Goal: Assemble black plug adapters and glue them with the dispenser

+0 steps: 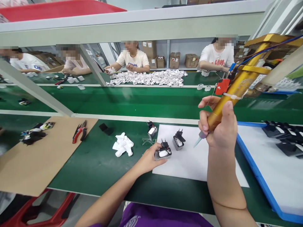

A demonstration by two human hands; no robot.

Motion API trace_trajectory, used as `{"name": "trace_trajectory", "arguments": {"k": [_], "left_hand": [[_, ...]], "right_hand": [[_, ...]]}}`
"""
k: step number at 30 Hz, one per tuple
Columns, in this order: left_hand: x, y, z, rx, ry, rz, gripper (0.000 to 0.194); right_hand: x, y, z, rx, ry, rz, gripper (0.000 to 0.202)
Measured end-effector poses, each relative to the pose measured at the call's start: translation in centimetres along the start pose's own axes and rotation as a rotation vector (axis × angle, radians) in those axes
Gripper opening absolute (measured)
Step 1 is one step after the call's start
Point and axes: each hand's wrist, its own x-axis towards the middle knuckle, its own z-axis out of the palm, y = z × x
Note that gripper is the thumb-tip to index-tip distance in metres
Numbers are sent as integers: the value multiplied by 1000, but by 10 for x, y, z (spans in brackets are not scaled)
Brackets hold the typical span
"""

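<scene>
My left hand (pixel 149 158) grips a black plug adapter housing (pixel 163 152) at the left edge of a white paper sheet (pixel 187 167). Two metal pins point up from it, and a white part shows inside. My right hand (pixel 221 124) is wrapped around a gold glue dispenser (pixel 233 91), its pale tapered nozzle (pixel 198 142) pointing down over the sheet, apart from the housings. Another open adapter housing (pixel 178 142) stands on the sheet between both hands. A third housing (pixel 151 130) sits just beyond my left hand, with thin wire-like bits (pixel 148 142) beside it.
A crumpled white cloth (pixel 123 145), a black piece (pixel 105 129) and red-handled pliers (pixel 80 131) lie to the left, the pliers on cardboard (pixel 30 160). A blue-rimmed tray (pixel 257 170) with black housings (pixel 281 130) is at right. Beyond the green belt (pixel 132 99), several people sit by white parts (pixel 151 78).
</scene>
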Motion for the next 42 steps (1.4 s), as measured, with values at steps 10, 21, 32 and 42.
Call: {"name": "trace_trajectory", "arguments": {"k": [10, 21, 32, 42], "left_hand": [[28, -9, 12, 452, 286, 191, 33], [55, -19, -11, 667, 642, 183, 47], [67, 35, 45, 217, 175, 168, 87], [45, 21, 10, 83, -108, 369, 60]], "right_hand": [[2, 0, -3, -18, 51, 20, 40], [3, 1, -5, -33, 52, 15, 37], [4, 2, -6, -67, 48, 4, 33], [4, 1, -5, -79, 41, -3, 33]]}}
